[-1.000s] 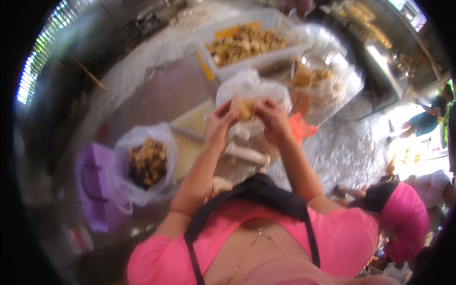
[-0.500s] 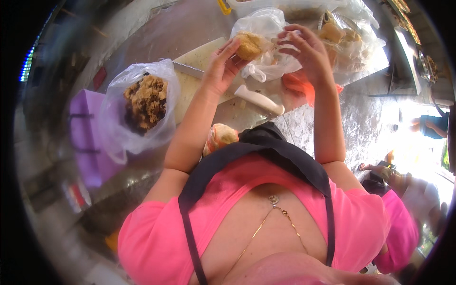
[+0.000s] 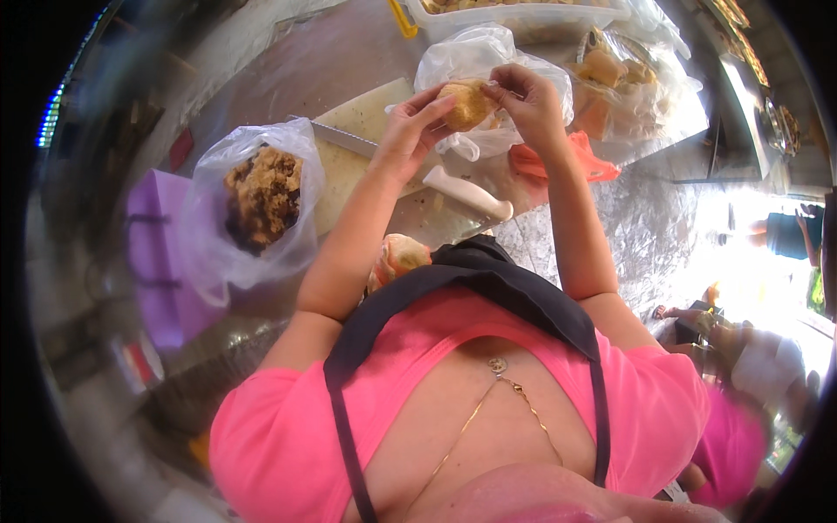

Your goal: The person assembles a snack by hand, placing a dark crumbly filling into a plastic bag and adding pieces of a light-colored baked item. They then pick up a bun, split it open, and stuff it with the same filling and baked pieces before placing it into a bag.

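A golden-brown bread roll (image 3: 468,106) is gripped by my left hand (image 3: 414,126), thumb along its near left side. My right hand (image 3: 527,100) closes its fingertips on the roll's right edge; whether they also pinch something small there is too fine to see. Below the hands lies a knife with a white handle (image 3: 471,193) and a long serrated blade, partly covered by my left forearm. The blade rests on a pale cutting board (image 3: 353,174). Just beyond the roll sits a crumpled white plastic bag (image 3: 488,52).
At left, an open plastic bag (image 3: 301,227) holds clumped brown, crumbly food (image 3: 261,187), beside a purple paper bag (image 3: 161,270). An orange-red plastic bag (image 3: 593,166) lies right of the knife. Farther back are bagged bread pieces (image 3: 606,70) and a clear tub (image 3: 532,17). People stand at right.
My right hand has come down and left, from apart with spread fingers to touching the roll's edge. The roll, still in my left hand, has shifted slightly toward me and to the right.
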